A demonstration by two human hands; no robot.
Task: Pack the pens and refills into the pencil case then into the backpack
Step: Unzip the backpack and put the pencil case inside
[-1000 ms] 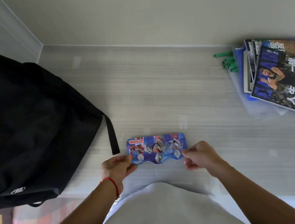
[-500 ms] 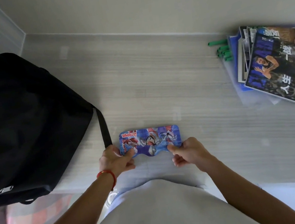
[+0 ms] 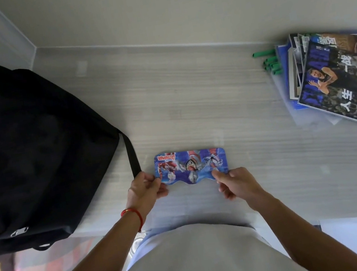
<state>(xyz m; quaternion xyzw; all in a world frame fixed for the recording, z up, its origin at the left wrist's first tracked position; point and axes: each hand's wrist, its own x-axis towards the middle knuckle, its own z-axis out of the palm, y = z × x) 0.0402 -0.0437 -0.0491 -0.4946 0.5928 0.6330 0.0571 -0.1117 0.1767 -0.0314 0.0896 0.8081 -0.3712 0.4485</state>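
Note:
A blue pencil case [image 3: 191, 166] printed with cartoon heroes lies flat on the pale wooden desk [image 3: 202, 98], close to its front edge. My left hand [image 3: 145, 189] pinches the case's left end. My right hand [image 3: 235, 182] has its thumb on the case's near right edge. A large black backpack [image 3: 26, 151] lies to the left, one strap reaching down to my left hand. Several green pens [image 3: 270, 64] stick out from under the magazines at the far right.
A stack of magazines [image 3: 338, 80] lies on a clear plastic folder at the desk's right back. Walls close the desk at the back and left. A patterned cloth [image 3: 51, 270] shows below the backpack.
The view has shifted a little. Both hands stay on the pencil case's ends, and the case has hardly moved on the desk.

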